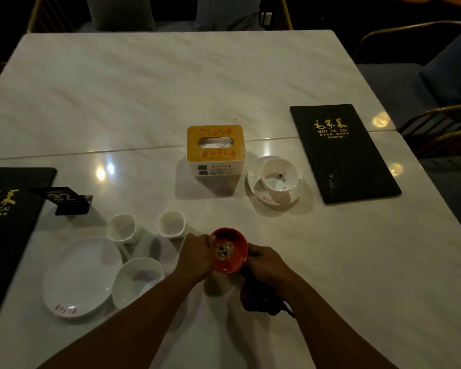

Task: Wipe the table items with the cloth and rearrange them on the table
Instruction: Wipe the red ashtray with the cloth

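Cloth (253, 294), dark and bunched, sits clamped in your right hand (266, 265) just under the red bowl (230, 251) your left hand (197, 255) grips by its rim above the pale marble table (144, 89), so next likely wipe inside, dim dining room around.

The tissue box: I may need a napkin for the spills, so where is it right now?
In the head view, the tissue box stands upright near the table's middle, just left of the stacked white bowl and saucer and beyond the red bowl.
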